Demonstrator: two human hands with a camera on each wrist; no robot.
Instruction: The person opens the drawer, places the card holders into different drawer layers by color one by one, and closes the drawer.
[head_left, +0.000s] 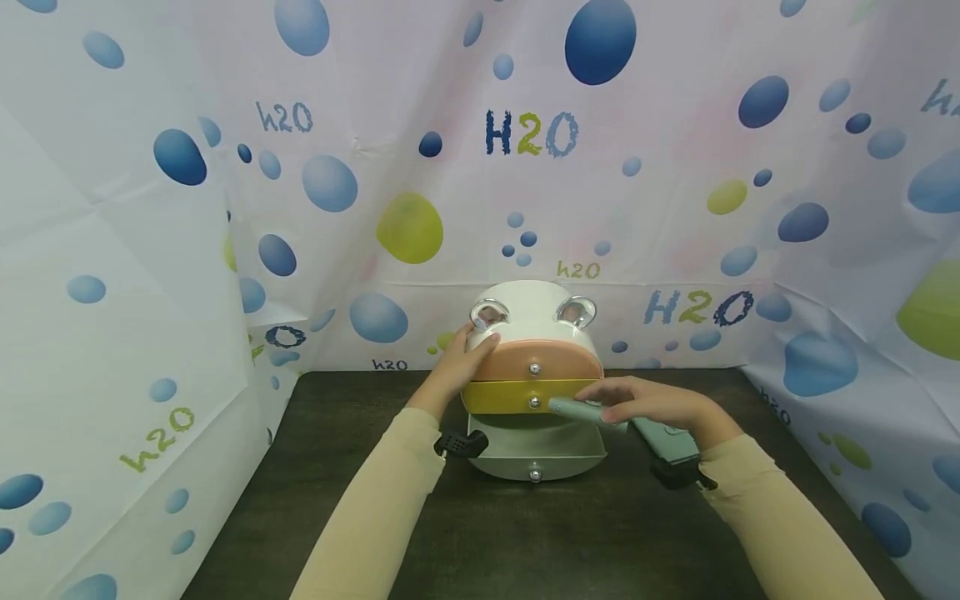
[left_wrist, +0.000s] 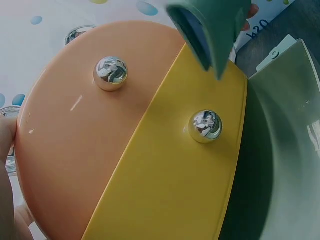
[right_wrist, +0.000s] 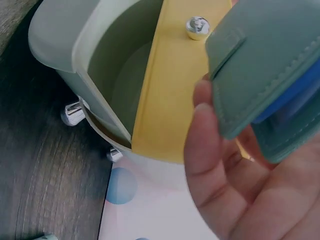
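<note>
A small drawer cabinet (head_left: pixel 525 312) with a white top and silver ears faces me. Its peach top drawer (head_left: pixel 517 360) and yellow middle drawer (head_left: pixel 495 398) are closed, while the green bottom drawer (head_left: pixel 536 446) is pulled out with nothing seen inside. My left hand (head_left: pixel 453 367) rests against the cabinet's upper left side, fingers spread, thumb at the peach front. Between fingers and thumb, my right hand (head_left: pixel 656 402) holds a green wallet (right_wrist: pixel 265 65) with stitched edges and something blue inside. The wallet is in front of the yellow drawer, above the right side of the open one.
Another flat green item (head_left: pixel 667 442), like a wallet or case, lies on the dark wooden table (head_left: pixel 570 542) under my right wrist. Patterned sheets (head_left: pixel 465 200) with blue drops stand behind and at both sides. Round silver knobs (left_wrist: pixel 205 126) stick out from the drawer fronts.
</note>
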